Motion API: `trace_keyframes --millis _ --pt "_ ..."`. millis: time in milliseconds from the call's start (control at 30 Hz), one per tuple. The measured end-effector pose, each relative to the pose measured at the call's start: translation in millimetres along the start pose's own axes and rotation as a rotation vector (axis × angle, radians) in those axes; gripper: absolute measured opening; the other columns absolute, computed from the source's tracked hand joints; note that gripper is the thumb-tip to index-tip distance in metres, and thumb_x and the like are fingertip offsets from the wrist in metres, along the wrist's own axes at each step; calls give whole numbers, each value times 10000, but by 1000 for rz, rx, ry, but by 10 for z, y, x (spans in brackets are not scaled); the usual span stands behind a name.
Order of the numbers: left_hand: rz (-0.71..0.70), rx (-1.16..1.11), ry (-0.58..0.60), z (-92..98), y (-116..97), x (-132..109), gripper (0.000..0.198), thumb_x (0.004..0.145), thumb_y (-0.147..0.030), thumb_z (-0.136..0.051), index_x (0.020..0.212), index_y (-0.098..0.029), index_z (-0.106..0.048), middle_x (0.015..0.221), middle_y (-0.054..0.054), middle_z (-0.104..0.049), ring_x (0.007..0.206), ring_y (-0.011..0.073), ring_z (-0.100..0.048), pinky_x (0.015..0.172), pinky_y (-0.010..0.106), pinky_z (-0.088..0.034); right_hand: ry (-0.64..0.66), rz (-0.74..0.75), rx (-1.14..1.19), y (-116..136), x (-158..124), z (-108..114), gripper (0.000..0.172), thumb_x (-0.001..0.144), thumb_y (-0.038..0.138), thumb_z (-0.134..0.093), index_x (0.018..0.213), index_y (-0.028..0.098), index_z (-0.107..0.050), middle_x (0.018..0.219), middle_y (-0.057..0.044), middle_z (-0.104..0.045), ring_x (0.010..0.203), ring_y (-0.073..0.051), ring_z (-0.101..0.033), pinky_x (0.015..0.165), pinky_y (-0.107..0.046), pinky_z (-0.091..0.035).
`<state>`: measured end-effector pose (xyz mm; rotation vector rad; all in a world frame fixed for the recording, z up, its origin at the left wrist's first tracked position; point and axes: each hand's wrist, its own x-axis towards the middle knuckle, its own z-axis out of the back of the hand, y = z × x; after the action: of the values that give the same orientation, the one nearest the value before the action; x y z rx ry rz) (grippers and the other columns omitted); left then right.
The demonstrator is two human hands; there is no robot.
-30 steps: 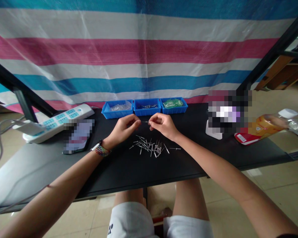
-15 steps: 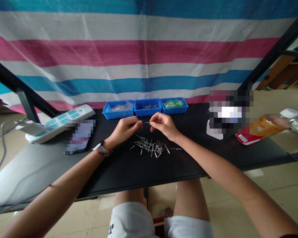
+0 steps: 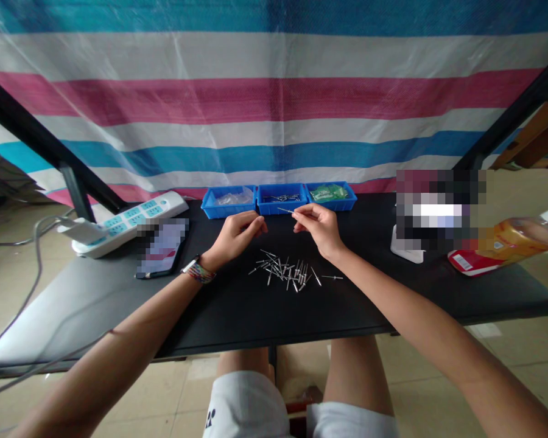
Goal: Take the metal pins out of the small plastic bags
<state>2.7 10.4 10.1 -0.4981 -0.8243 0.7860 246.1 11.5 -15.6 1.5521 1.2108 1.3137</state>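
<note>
Pinched between thumb and fingertips of my right hand [image 3: 323, 229] is a blind rivet [image 3: 285, 210], its thin pin pointing left in front of the middle blue bin [image 3: 268, 208]. To its left, my left hand [image 3: 237, 236] is closed, thumb pressed to curled fingers; anything inside is hidden. The two hands are apart. Below them a loose heap of silver blind rivets [image 3: 283, 271] lies on the black table [image 3: 237, 310]. More rivets lie inside the middle bin.
A left blue bin [image 3: 228, 212] holds clear plastic; a right blue bin [image 3: 340, 205] holds a green bag. At left are a power strip [image 3: 132, 220] and a phone [image 3: 164, 249]. A drink bottle [image 3: 506, 238] lies at right. A striped sheet [image 3: 274, 97] hangs behind.
My hands have moved apart. The rivet that was between both hands is now in my right hand alone, tilted up at its left end. The view has shifted slightly.
</note>
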Motion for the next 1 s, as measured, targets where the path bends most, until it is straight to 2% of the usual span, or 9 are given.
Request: trace_keyframes --millis 100,200,267,367,433,500,600,667,1000 --pt "-2 -3 -8 -3 -3 -2 560 1118 -555 -480 816 -164 -744 724 40 -652 671 160 -594 642 280 -447 -93 -3 32 -16 78 32 304 759 424 -888 930 197 -780 836 -28 -783 636 -152 -725 666 -319 -671" --pt "-12 -7 -6 -8 -9 -1 551 1121 -539 -480 818 -164 -744 721 36 -648 669 157 -596 648 281 -449 -38 -28 -7 -26 157 76 390 755 393 -859 1099 218 -804 1229 -87 -802 677 -147 -753 611 -304 -657" --pt "-18 -9 -4 -10 -10 1 541 1122 -528 -485 814 -164 -740 714 32 -641 660 153 -593 647 281 -445 -2 -13 -101 -22 185 117 413 773 364 -813 1167 237 -805 1355 -91 -760 641 -128 -733 527 -274 -605" --pt "-20 -5 -9 -8 2 4 538 1119 -528 -486 802 -167 -729 712 32 -642 656 154 -593 643 284 -444 6 46 -246 11 153 165 295 840 348 -749 1093 211 -816 1118 -68 -799 558 -104 -650 466 -245 -513" --pt "-16 4 -10 -6 19 3 538 1117 -533 -485 799 -170 -724 711 34 -644 661 158 -596 640 286 -444 100 106 -335 52 78 156 187 880 309 -727 1000 195 -815 959 -47 -778 584 -115 -633 505 -249 -502" --pt "-10 13 -11 -7 36 -1 529 1117 -526 -487 801 -172 -721 711 32 -643 664 159 -593 640 288 -442 303 220 -428 94 -27 103 128 904 209 -696 938 193 -818 935 -44 -759 688 -140 -664 610 -272 -534" --pt "-7 20 -11 -14 44 -7 518 1119 -507 -490 794 -172 -714 717 26 -640 653 150 -579 637 287 -432 633 417 -548 120 -185 -19 265 900 30 -624 917 198 -828 979 -51 -756 907 -186 -701 858 -343 -567" --pt "-6 28 -6 -18 31 -9 517 1118 -504 -493 788 -173 -712 713 24 -639 646 148 -575 632 288 -428 724 465 -639 106 -252 -84 325 896 -36 -597 925 197 -823 989 -52 -763 982 -205 -686 953 -376 -549" --pt "3 53 27 -29 33 -4 519 1108 -509 -492 789 -176 -730 709 30 -641 664 162 -595 650 291 -439 656 489 -897 40 -240 -57 258 888 -31 -660 889 190 -794 988 -73 -749 980 -226 -665 886 -372 -566"
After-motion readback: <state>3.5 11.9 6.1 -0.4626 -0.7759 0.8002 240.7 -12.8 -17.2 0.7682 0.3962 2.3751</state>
